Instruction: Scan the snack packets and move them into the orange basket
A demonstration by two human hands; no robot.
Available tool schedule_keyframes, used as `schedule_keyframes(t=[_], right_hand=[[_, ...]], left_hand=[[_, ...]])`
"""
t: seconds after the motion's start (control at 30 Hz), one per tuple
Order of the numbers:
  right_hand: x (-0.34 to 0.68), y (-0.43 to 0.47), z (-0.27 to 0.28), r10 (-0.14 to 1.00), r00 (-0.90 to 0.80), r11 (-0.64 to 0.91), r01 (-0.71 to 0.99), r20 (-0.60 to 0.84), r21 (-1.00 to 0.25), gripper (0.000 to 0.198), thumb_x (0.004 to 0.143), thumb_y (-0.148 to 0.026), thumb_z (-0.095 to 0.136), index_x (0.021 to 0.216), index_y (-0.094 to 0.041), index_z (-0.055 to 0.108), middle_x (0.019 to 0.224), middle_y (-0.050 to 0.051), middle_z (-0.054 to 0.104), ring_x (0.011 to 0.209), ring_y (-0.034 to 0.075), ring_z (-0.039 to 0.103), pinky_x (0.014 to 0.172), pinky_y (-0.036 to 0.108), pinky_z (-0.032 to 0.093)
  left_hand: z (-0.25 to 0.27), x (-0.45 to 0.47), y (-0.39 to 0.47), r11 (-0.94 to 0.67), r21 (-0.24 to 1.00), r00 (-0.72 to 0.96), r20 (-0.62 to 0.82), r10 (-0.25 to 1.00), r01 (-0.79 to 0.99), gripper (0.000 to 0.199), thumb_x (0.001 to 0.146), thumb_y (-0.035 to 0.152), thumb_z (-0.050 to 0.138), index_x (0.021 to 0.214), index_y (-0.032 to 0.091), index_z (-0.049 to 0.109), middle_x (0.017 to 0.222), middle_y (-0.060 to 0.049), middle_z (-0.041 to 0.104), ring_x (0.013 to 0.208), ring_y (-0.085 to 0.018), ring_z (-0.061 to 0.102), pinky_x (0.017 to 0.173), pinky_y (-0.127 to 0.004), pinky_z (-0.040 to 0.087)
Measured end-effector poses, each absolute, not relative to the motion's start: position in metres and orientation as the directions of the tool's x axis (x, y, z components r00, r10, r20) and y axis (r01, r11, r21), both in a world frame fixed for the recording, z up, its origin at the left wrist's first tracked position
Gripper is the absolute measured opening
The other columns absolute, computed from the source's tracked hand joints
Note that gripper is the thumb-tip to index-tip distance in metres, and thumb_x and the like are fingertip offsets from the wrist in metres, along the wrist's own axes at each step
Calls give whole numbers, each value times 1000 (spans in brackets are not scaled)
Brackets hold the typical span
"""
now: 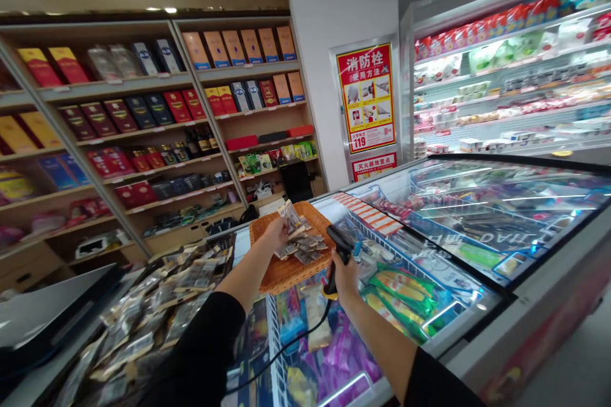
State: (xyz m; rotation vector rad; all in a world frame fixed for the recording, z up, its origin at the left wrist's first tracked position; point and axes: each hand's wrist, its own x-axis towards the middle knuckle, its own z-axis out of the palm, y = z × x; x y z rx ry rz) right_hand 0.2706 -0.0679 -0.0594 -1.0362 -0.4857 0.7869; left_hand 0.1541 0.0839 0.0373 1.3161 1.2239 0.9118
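Observation:
My right hand [344, 270] is wrapped around the handle of a black barcode scanner [340, 239], whose dark cable runs down to the lower left. The scanner's head is beside the right edge of an orange wicker basket [291, 281]. Over the basket's left part, my left hand [273, 234] has its fingers closed on a small clear packet [288, 211]. Several similar flat packets [308, 247] with pale labels lie loose in the basket. The basket rests on the glass top of a chest freezer [329, 362].
A large pile of labelled packets [157, 311] is at my left, beside a dark-edged tray or device [52, 311]. Boxed goods fill wall shelves [138, 82] behind. Right of a red poster [366, 98] stands a lit refrigerated display [510, 82]. Frozen bags show through the freezer glass.

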Motion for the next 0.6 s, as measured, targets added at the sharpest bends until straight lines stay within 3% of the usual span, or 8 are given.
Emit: schedule_keyframes(t=[0.2,0.3,0.43,0.6], right_hand=[[254,-80,-61,838,511,340,-214,192,-916,34,72,-53,64,70,-21,52,39,-6,48,32,13,44,35,25,36],[232,-84,-56,863,463,354,-266,203,-897,37,69,-55,66,77,-20,55,42,-7,48,33,13,44,36,25,37],[205,-89,-50,877,439,348,-295,198,-890,39,67,-57,67,69,-21,51,42,-6,49,33,13,45,36,25,37],[194,-93,-54,892,409,326,-291,191,-899,39,67,-57,67,65,-22,49,41,-5,48,33,12,44,35,25,36]], left_hand=[[48,72,26,251,963,185,-231,955,-97,6,77,23,52,79,19,55,73,-5,65,73,-16,66,75,-31,57],[35,50,11,203,967,135,-183,974,-151,8,80,21,57,87,20,54,76,-1,65,67,-13,65,72,-30,57],[10,36,4,172,965,88,-158,984,-198,10,86,23,53,95,22,50,84,0,66,70,-13,66,72,-32,58],[-6,29,8,140,964,127,-114,985,-227,29,73,12,66,97,20,52,92,-3,68,86,-17,68,77,-32,57]])
